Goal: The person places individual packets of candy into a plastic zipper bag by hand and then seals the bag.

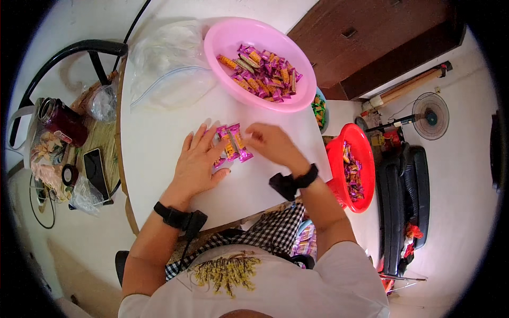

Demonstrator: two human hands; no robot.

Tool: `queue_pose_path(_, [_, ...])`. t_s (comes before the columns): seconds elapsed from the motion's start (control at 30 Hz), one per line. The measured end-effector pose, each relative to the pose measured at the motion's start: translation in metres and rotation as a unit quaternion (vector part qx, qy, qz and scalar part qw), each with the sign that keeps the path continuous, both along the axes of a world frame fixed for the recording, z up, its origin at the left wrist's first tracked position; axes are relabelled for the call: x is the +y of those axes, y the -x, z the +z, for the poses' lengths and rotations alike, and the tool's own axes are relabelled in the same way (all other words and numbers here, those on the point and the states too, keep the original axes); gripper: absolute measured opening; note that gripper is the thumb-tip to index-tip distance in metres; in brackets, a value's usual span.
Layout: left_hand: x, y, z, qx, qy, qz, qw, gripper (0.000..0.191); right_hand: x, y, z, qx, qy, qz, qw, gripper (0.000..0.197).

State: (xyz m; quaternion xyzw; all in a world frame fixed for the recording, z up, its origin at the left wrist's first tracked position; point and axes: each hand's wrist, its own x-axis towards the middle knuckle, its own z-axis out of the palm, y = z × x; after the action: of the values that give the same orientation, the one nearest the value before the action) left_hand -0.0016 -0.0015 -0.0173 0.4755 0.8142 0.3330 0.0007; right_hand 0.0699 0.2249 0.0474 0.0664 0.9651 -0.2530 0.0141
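Note:
On the white table a short row of small snacks in purple and orange wrappers lies side by side. My left hand rests over the row's left part, fingers spread, hiding some packets. At the right end, my right hand is slightly blurred with its fingers curled close to the last packet; whether it pinches anything cannot be told. Beyond the hands stands a pink plastic basin, with a heap of similar wrapped snacks in it.
A clear plastic bag lies left of the basin. Right of the table, a red basin holds more packets; green-wrapped ones sit behind. At left, a side surface bears a jar and a smartphone. Black straps circle both my wrists.

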Motion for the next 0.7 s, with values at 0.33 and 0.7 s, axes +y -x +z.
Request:
queue_pose_path(0.33, [0.003,0.002,-0.006,-0.011,0.003,-0.001,1.0,0.069,0.132,0.118,0.067,0.05,-0.206,0.057,0.976,0.027])
queue_pose_path(0.7, [-0.001,0.003,-0.002,-0.038,0.001,-0.006,0.999,0.068,0.129,0.142,0.053,-0.224,-0.273,0.023,0.935,0.024])
